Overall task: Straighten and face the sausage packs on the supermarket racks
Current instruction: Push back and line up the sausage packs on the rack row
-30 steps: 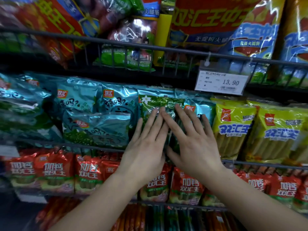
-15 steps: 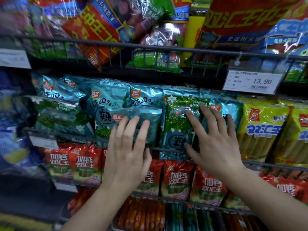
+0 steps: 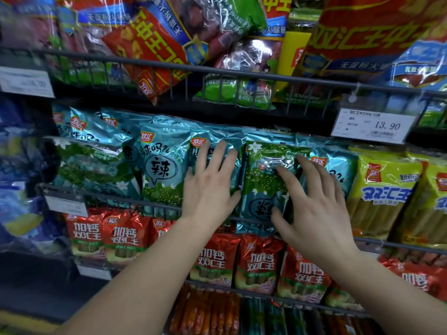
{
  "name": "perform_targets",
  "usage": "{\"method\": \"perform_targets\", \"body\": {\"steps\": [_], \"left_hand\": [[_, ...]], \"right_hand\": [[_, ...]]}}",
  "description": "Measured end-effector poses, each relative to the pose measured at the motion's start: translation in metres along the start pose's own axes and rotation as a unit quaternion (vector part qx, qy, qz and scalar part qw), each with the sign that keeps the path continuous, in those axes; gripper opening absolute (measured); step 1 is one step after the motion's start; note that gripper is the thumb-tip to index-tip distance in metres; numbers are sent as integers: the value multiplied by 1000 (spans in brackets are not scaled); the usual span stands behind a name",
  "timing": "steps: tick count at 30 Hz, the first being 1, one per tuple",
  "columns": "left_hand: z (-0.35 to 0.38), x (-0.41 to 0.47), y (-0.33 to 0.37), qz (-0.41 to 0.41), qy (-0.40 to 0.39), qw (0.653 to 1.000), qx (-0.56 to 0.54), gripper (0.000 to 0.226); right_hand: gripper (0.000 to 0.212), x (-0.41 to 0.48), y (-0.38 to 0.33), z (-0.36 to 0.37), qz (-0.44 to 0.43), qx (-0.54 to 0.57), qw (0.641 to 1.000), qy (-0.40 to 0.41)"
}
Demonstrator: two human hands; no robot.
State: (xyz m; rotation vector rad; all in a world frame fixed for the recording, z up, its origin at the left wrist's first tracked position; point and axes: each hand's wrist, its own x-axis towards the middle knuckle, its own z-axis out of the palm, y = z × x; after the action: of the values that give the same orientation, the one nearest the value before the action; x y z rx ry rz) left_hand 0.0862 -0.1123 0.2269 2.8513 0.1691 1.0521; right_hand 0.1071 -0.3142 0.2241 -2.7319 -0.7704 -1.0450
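Note:
Teal sausage packs fill the middle wire rack. My left hand lies flat with straight fingers on an upright teal pack. Just to its right stands an upside-down teal and green pack; my right hand rests on its right side with fingers spread, the thumb near its lower part. Another teal pack stands upright left of my left hand. Further left, several teal packs lie tilted and overlapping.
Yellow sausage packs stand right of my hands. Red packs line the rack below. Large red and blue bags crowd the top rack, one red bag leaning askew. A price tag reading 13.90 hangs at the upper right.
My left hand moved up from the sideways-lying teal pack onto an upright pack in the row. That sideways pack is no longer lying in front. My right hand stays on the upside-down pack.

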Motion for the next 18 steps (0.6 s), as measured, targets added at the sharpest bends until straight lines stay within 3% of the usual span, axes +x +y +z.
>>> {"method": "perform_targets", "body": {"steps": [6, 13, 18], "left_hand": [[-3, -2, 9, -24, -4, 1000, -16, 83], [-1, -20, -4, 17, -25, 998, -52, 85], [-8, -50, -21, 54, 31, 996, -60, 78]], "right_hand": [[73, 1, -1, -2, 2, -10, 1000, 0], [70, 0, -5, -2, 0, -7, 1000, 14], [63, 4, -26, -6, -29, 18, 998, 58]]}}
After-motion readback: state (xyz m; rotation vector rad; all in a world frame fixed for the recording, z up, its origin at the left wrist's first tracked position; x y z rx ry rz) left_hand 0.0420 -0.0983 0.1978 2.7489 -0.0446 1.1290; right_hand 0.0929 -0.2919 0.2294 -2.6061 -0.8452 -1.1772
